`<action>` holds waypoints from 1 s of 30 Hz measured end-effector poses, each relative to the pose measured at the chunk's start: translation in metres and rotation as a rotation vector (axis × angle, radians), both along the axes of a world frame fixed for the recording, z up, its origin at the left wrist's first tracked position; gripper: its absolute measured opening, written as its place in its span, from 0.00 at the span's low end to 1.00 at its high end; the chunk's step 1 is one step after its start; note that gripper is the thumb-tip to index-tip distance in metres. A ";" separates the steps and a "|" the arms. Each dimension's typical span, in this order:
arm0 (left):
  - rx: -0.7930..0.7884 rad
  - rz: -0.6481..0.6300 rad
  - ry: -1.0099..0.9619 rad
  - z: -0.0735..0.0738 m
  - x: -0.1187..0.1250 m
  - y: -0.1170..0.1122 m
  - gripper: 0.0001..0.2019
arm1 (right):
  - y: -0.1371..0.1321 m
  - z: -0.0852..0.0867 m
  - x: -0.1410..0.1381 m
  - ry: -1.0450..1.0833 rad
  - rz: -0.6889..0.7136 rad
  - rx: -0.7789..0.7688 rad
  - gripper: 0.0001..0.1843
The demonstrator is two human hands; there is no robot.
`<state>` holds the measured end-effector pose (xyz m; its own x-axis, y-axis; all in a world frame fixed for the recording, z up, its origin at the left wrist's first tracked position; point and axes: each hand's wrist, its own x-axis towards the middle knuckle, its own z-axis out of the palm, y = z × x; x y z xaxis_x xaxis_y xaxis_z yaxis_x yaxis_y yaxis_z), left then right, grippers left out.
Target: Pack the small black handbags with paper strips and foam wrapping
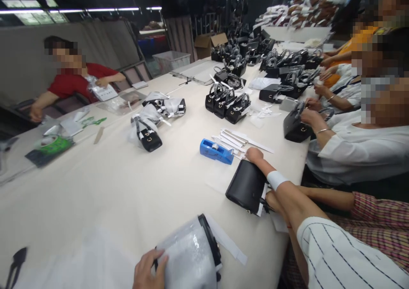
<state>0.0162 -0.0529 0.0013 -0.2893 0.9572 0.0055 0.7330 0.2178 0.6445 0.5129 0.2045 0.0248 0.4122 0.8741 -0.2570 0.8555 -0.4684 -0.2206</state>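
Observation:
At the bottom, my left hand (150, 268) grips the near side of a black handbag wrapped in clear plastic (188, 252), thumb on top. The bag lies tilted on the table, cut by the lower frame edge. My right arm, in a striped sleeve, stretches far forward. Curled at its end, my right hand (254, 154) rests beside white paper strips (234, 139); its fingertips are hidden. Left of it stands a blue tape dispenser (215, 151). A long white strip (228, 241) lies beside the wrapped bag. Under my right arm, a co-worker's hands hold a black handbag (246, 184).
Several black handbags (228, 105) stand farther up the white table (111, 195). Part-wrapped bags (148, 139) lie left of centre, and green tape (53, 146) at the left edge. Co-workers sit along the right side; a person in red (96, 78) sits across.

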 end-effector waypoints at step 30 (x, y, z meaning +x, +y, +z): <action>0.185 0.131 -0.739 -0.001 0.007 -0.008 0.05 | -0.241 0.026 -0.382 1.096 -0.031 0.142 0.12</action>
